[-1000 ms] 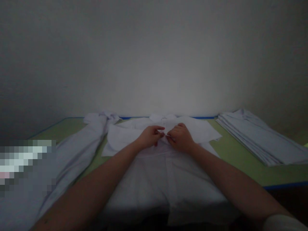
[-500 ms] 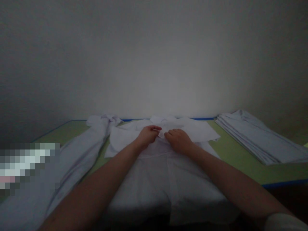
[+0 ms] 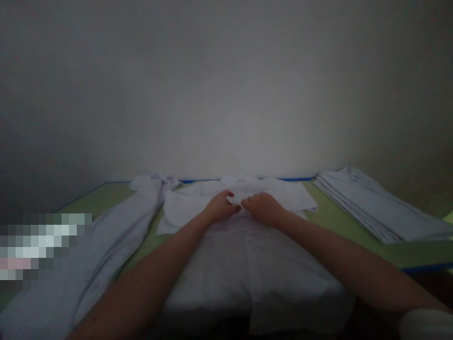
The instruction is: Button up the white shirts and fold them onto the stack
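A white shirt lies spread in front of me, its collar toward the wall and its lower end hanging over the near edge of the table. Along its middle runs the front placket. Over the upper part of the shirt, my left hand has its thumb and index finger apart in a curve, and the thumb tip is close to the placket. My right hand is closed on the shirt just right of it, with fingers curled and pressed to the fabric. Any small detail between the fingertips is hidden.
The green table has a blue edge and stands against a grey wall. At right lies a stack of folded white garments. A long, loosely bunched white cloth stretches along the left. A blurred, pixelated patch covers the far left.
The left thumb and index finger have parted from the bit of fabric between them, and the thumb has come nearer the right hand. The view has shifted slightly.
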A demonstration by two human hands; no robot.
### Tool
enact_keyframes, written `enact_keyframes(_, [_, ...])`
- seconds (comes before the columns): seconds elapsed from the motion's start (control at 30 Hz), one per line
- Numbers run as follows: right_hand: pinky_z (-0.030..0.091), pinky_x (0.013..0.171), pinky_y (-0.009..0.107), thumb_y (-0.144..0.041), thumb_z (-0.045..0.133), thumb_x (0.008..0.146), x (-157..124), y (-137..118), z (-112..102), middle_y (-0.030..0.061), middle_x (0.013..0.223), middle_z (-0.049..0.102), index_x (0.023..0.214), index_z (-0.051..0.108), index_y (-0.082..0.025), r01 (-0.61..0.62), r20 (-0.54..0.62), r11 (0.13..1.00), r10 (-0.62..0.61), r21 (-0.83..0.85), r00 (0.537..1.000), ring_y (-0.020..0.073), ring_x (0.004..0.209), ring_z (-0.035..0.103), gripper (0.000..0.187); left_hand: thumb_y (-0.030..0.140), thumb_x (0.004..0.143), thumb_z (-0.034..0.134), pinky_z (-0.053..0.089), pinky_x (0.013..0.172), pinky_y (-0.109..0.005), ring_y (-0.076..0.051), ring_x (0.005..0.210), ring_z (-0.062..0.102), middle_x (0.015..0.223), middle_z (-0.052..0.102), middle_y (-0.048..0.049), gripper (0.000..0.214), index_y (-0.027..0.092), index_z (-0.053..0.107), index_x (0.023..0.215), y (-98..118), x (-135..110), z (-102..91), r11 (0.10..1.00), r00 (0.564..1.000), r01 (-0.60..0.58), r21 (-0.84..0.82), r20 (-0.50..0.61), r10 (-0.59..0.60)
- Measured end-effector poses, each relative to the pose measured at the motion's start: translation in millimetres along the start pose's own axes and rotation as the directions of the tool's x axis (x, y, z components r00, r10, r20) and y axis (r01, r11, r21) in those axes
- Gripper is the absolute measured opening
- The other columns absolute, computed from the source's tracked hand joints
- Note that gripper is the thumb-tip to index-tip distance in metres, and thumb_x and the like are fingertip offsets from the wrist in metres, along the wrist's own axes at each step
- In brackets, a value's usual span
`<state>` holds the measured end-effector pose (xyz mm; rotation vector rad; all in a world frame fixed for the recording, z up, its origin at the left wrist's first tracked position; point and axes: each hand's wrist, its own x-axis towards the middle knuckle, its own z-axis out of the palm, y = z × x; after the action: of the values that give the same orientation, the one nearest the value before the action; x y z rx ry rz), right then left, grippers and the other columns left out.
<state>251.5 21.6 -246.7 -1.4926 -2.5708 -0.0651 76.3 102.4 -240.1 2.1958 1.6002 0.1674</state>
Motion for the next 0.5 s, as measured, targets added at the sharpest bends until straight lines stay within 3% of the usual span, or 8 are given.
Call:
enact_keyframes(0.07, [0.040, 0.072, 0.030, -0.019, 0.038, 0.087, -5, -3, 5, 0.0089, 0.092, 0.061, 0.105, 0.051, -0.019, 0.006, -0.030, 1.000, -0.005, 0.020, 1.000, 0.0190, 0.085, 0.057, 0.022, 0.036, 0.057, 0.071, 0.039, 0.056, -0.020, -0.013, 0.062, 0.057, 0.074, 0.064, -0.0038, 0.050, 0.017, 0.059, 0.102, 3, -1, -7.1, 1.000, 1.000, -0.011, 0.019, 0.021, 0.010])
enact_keyframes(0.13, [0.040, 0.075, 0.031, -0.022, 0.047, 0.082, -12, -1, 10, 0.0099, 0.097, 0.060, 0.115, 0.048, -0.019, -0.027, -0.053, 0.999, 0.030, 0.047, 0.998, 0.0201, 0.089, 0.055, 0.033, 0.035, 0.059, 0.070, 0.039, 0.056, -0.021, -0.013, 0.061, 0.056, 0.074, 0.063, -0.0041, 0.044, 0.016, 0.061, 0.098, 9, -1, -26.1, 1.000, 1.000, -0.027, 0.017, 0.016, 0.026])
enact_keyframes(0.27, [0.040, 0.076, 0.033, -0.044, 0.058, 0.074, -30, 22, 18, 0.0103, 0.102, 0.059, 0.123, 0.047, -0.021, -0.016, -0.001, 0.983, 0.017, 0.181, 1.000, 0.0229, 0.091, 0.055, 0.055, 0.041, 0.061, 0.066, 0.038, 0.054, -0.022, -0.013, 0.059, 0.056, 0.077, 0.064, -0.0046, 0.044, 0.017, 0.062, 0.098, 17, -9, -86.6, 0.990, 0.997, -0.081, 0.119, 0.014, 0.080])
enact_keyframes(0.37, [0.040, 0.079, 0.032, -0.059, 0.048, 0.078, -39, 55, 27, 0.0096, 0.100, 0.061, 0.115, 0.055, -0.021, -0.042, 0.058, 0.939, 0.024, 0.340, 0.998, 0.0219, 0.091, 0.056, 0.054, 0.042, 0.059, 0.066, 0.038, 0.057, -0.022, -0.014, 0.061, 0.057, 0.078, 0.064, -0.0034, 0.043, 0.019, 0.063, 0.096, 7, -28, -122.4, 0.957, 0.991, -0.080, 0.280, 0.127, 0.045])
enact_keyframes(0.43, [0.039, 0.083, 0.032, -0.057, 0.040, 0.083, -39, 82, 37, 0.0110, 0.101, 0.061, 0.109, 0.059, -0.018, -0.166, 0.070, 0.901, 0.150, 0.401, 0.986, 0.0213, 0.095, 0.055, 0.051, 0.041, 0.057, 0.066, 0.038, 0.059, -0.023, -0.016, 0.064, 0.058, 0.077, 0.065, -0.0032, 0.044, 0.020, 0.063, 0.095, -8, -45, -131.8, 0.926, 0.972, -0.067, 0.372, 0.233, -0.023])
enact_keyframes(0.5, [0.036, 0.090, 0.034, -0.053, 0.043, 0.084, -36, 110, 53, 0.0141, 0.106, 0.059, 0.108, 0.061, -0.015, -0.361, 0.079, 0.836, 0.362, 0.413, 0.929, 0.0229, 0.102, 0.053, 0.048, 0.042, 0.055, 0.067, 0.038, 0.060, -0.024, -0.017, 0.067, 0.059, 0.076, 0.065, -0.0038, 0.044, 0.020, 0.064, 0.093, -25, -61, -131.9, 0.892, 0.941, -0.067, 0.447, 0.326, -0.092])
